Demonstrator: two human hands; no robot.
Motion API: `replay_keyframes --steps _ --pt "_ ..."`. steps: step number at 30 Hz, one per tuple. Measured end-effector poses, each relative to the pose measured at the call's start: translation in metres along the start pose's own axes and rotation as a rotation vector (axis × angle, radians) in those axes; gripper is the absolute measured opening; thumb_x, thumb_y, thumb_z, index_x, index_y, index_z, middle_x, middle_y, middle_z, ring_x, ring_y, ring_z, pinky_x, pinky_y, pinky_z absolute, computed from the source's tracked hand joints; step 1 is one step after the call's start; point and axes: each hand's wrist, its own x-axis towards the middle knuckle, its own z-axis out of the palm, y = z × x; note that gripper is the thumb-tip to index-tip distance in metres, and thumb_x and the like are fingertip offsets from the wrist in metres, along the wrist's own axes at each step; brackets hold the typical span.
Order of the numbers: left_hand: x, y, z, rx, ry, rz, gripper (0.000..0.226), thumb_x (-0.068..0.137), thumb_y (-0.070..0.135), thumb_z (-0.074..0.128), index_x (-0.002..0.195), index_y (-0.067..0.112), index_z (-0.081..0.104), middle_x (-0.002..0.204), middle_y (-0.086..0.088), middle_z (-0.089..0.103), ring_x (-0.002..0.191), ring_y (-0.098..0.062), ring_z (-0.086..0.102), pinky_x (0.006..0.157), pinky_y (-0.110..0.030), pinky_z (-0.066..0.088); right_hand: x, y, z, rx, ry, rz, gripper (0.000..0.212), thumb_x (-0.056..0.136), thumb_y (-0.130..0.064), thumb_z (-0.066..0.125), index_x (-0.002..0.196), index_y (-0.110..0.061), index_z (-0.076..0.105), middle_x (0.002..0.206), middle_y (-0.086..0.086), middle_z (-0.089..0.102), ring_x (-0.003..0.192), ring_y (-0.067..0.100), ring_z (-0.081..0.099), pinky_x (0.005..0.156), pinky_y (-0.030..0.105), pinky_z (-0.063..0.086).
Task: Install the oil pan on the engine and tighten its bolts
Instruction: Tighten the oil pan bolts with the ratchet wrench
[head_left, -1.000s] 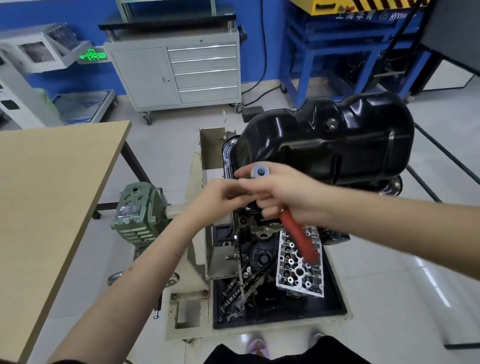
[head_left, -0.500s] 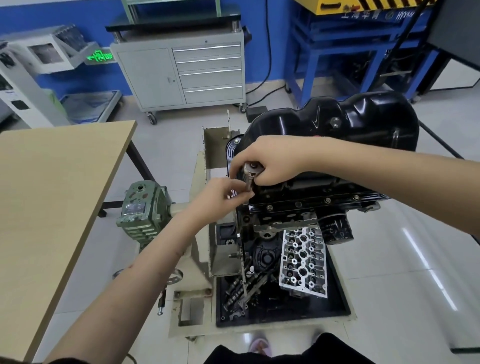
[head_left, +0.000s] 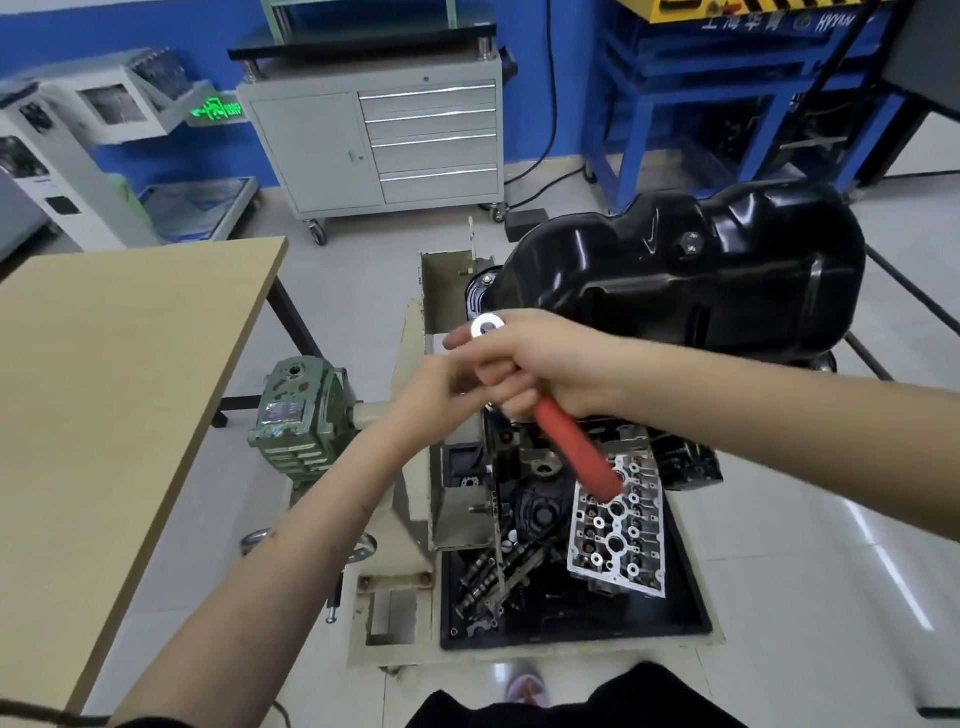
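While the fingers (head_left: 498, 374) of the right hand (head_left: 540, 364) are curled around the wrench (head_left: 571, 441), its round metal head shows above the knuckles and its red handle points down toward the person. The left hand (head_left: 441, 389) reaches just below the wrench head; its fingertips are hidden behind the right hand, so I cannot tell their state. Just behind both hands the black oil pan (head_left: 701, 280) sits on the engine (head_left: 613, 441). Its near edge and bolts are covered by the right hand and forearm.
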Motion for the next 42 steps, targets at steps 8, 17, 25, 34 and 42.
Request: replay_keyframes --steps 8,17,25,34,42 --pt "0.006 0.008 0.000 0.104 -0.092 0.012 0.018 0.088 0.021 0.060 0.084 0.005 0.067 0.074 0.000 0.066 0.067 -0.010 0.061 0.065 -0.013 0.046 0.002 -0.045 -0.034 -1.523 -0.141 -0.265 0.040 0.071 -0.009 0.054 0.104 -0.030 0.064 0.094 -0.002 0.064 0.082 0.023 0.057 0.075 0.038 0.048" --pt "0.002 0.007 0.003 -0.003 -0.063 0.023 0.016 0.085 0.007 0.062 0.077 0.021 0.064 0.064 0.021 0.060 0.060 0.012 0.056 0.061 -0.005 0.043 -0.010 0.007 -0.024 -0.154 0.023 -0.044 0.011 0.089 -0.009 0.057 0.099 -0.009 0.052 0.039 -0.009 0.034 0.031 0.002 0.025 0.032 0.013 0.024" --pt "-0.001 0.008 0.006 0.098 0.006 0.105 0.019 0.090 0.012 0.057 0.095 -0.002 0.067 0.085 -0.017 0.071 0.083 -0.029 0.067 0.080 -0.035 0.049 -0.020 -0.025 -0.043 -1.426 0.112 -0.443 0.023 0.080 -0.024 0.064 0.098 -0.009 0.059 0.070 -0.002 0.058 0.060 0.011 0.048 0.057 0.029 0.037" --pt "0.000 0.011 0.005 0.128 0.020 0.131 0.015 0.086 0.015 0.062 0.078 0.002 0.065 0.066 0.012 0.063 0.066 0.009 0.059 0.062 -0.004 0.042 -0.020 -0.029 -0.029 -1.887 0.279 -0.601 0.023 0.088 -0.032 0.052 0.101 -0.014 0.056 0.083 0.006 0.053 0.075 0.026 0.047 0.061 0.030 0.033" --pt "0.005 0.028 0.033 -0.123 0.147 0.056 0.037 0.083 -0.004 0.036 0.065 0.026 0.047 0.056 0.013 0.055 0.052 0.007 0.051 0.048 -0.006 0.036 -0.023 -0.004 -0.025 -0.638 0.192 -0.161 0.015 0.085 -0.014 0.062 0.094 -0.014 0.050 0.049 -0.002 0.048 0.031 0.004 0.035 0.032 0.017 0.030"
